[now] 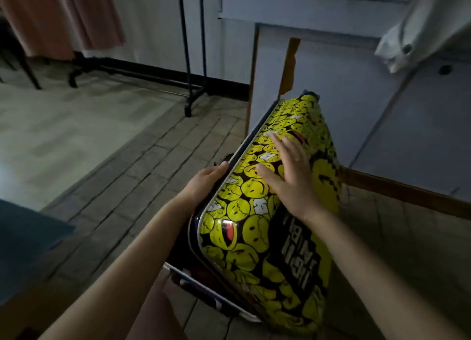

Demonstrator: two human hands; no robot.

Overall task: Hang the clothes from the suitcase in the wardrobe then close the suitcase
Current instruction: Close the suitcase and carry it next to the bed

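we see the suitcase lid [257, 212], a hard shell covered in yellow smiley faces on black, tilted partway up over the suitcase base [204, 292], so a dark gap shows between the two halves on the near left side. our right hand [288, 176] lies flat on the outside of the lid, fingers straight and spread, palm against the printed faces. just left of that hand, our left hand [206, 177] reaches in at the lid's pale metal rim, with the thumb on top of the edge and the fingers going under it (they are hidden, so we cannot tell how tightly they curl). the lid sits between the two hands, the left one at its open edge, the right one on its face.

beyond the right hand's fingertips stands a pale wardrobe [344, 67] with a brown wooden edge, and a white garment [418, 28] hangs up and to the right of it. far beyond the left hand, across the tiled floor [132, 166], a black clothes rack [190, 59] stands by the wall, with a pinkish garment [63, 16] hanging at its left end. a blue surface [28, 237] lies well to the left of our left forearm.
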